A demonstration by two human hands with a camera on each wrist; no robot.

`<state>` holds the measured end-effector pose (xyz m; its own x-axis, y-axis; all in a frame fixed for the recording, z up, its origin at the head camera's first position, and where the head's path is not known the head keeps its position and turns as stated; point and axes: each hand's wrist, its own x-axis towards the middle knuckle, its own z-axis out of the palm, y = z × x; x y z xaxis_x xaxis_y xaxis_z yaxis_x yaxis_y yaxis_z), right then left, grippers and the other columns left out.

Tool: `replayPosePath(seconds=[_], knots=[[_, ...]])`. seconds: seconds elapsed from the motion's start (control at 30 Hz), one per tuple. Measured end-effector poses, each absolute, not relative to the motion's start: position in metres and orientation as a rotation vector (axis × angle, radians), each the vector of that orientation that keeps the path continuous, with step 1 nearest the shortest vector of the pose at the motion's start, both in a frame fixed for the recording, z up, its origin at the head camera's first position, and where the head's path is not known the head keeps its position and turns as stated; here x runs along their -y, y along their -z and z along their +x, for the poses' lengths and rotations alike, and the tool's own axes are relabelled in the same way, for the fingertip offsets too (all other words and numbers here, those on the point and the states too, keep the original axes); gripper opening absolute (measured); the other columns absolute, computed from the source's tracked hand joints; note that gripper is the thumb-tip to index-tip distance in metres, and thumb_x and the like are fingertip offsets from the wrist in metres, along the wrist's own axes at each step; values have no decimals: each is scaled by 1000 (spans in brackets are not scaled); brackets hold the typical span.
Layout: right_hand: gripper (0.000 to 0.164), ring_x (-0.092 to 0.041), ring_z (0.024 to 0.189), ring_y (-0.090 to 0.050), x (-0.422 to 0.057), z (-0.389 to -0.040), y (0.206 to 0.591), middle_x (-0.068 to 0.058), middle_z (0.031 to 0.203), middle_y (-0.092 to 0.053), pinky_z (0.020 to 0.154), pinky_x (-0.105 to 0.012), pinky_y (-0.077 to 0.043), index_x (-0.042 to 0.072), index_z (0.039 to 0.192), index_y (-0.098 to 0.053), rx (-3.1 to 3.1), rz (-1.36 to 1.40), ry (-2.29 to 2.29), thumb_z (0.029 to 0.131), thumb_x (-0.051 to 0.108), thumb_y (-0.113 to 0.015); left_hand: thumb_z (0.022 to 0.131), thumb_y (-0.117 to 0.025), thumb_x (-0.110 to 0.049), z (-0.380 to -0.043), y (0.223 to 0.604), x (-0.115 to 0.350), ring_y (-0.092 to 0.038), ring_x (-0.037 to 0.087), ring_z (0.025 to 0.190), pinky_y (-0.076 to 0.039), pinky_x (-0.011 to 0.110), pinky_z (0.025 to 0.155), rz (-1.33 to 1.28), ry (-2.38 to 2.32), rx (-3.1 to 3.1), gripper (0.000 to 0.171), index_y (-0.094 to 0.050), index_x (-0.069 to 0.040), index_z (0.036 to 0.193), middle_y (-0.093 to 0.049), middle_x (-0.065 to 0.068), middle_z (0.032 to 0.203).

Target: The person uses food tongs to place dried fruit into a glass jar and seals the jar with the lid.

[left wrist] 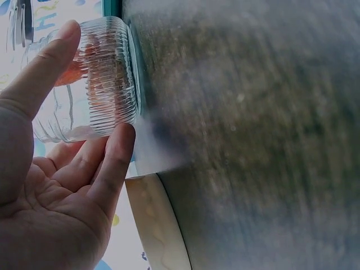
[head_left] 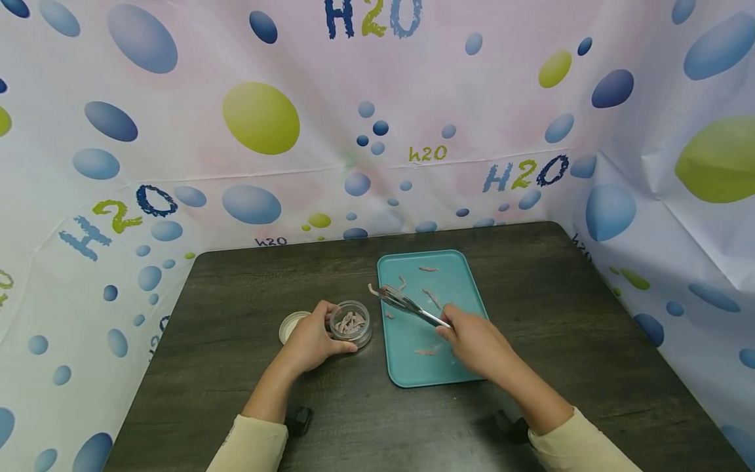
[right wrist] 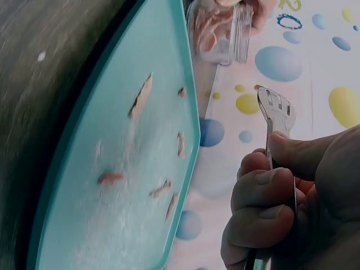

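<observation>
My left hand [head_left: 312,339] grips a small open glass jar [head_left: 364,336], thumb on the near side and fingers on the far side. In the left wrist view the ribbed wall of the jar [left wrist: 107,84] shows between thumb and fingertips. Pale pinkish strips of meat [head_left: 350,322] lie inside it. My right hand [head_left: 476,342] holds metal tongs [head_left: 407,303], whose slotted tip [right wrist: 278,109] points toward the jar. At that tip, one strip [head_left: 372,289] sticks out past the left edge of the turquoise tray [head_left: 407,370]. Several more strips [right wrist: 142,97] lie scattered on the tray.
A round cream lid [head_left: 288,326] lies on the dark wooden table [head_left: 248,288], partly hidden behind my left hand. Around the table's back and sides hangs a white sheet [head_left: 330,85] printed with blue and green spots. The tray stands just right of the jar.
</observation>
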<state>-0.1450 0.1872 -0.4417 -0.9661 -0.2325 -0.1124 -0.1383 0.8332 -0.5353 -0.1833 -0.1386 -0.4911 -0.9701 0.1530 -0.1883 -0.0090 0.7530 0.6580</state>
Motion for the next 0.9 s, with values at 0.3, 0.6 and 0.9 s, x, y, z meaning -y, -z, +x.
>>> replayPosePath(seconds=[0.3, 0.6, 0.9], knots=[[13, -14, 59, -43, -165, -142, 444, 3, 72, -56, 55, -27, -32, 17, 99, -59, -2851, -368, 795, 108, 22, -68, 81, -99, -37, -184, 490, 139, -69, 40, 124, -59, 55, 97, 120, -1028, -2721, 84, -53, -8, 145, -67, 22, 143], [13, -13, 58, -41, -151, -139, 448, 4, 70, -53, 54, -27, -30, 20, 99, -59, -2832, -382, 775, 108, 24, -67, 82, -98, -36, -184, 494, 140, -69, 39, 124, -59, 55, 98, 119, -1041, -2716, 84, -53, -8, 146, -67, 21, 143], [14, -12, 56, -37, -149, -137, 451, 3, 67, -48, 54, -26, -28, 21, 99, -58, -2805, -426, 805, 107, 24, -69, 81, -99, -35, -185, 498, 141, -69, 38, 126, -60, 54, 97, 129, -1059, -2722, 83, -53, -9, 145, -66, 20, 144]])
